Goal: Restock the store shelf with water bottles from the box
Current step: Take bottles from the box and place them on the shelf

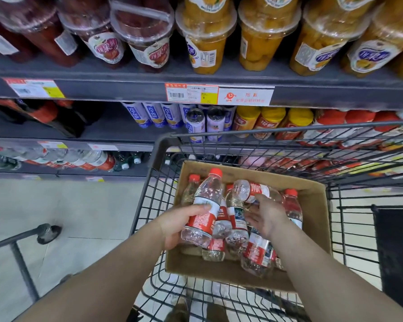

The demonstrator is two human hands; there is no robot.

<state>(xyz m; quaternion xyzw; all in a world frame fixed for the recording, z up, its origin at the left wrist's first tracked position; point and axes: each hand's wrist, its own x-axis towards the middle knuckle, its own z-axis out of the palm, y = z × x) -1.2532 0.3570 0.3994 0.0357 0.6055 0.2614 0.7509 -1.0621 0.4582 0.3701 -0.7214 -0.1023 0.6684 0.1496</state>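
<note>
A cardboard box (pixel 312 205) sits in a black wire shopping cart (pixel 163 145) and holds several clear water bottles with red caps and red labels. My left hand (pixel 179 225) grips one water bottle (pixel 206 203) around its label, tilted cap-up over the box's left side. My right hand (pixel 266 216) holds a second bottle (pixel 251 190) lying sideways above the others. Water bottles of the same kind (pixel 86 159) lie on the low shelf at the left.
Grey store shelves fill the upper view: fruit jars (pixel 205 43) on top, cans and yellow-capped bottles (pixel 270 122) in the middle row. A second cart's handle (pixel 21 238) juts in at the lower left over a pale tiled floor.
</note>
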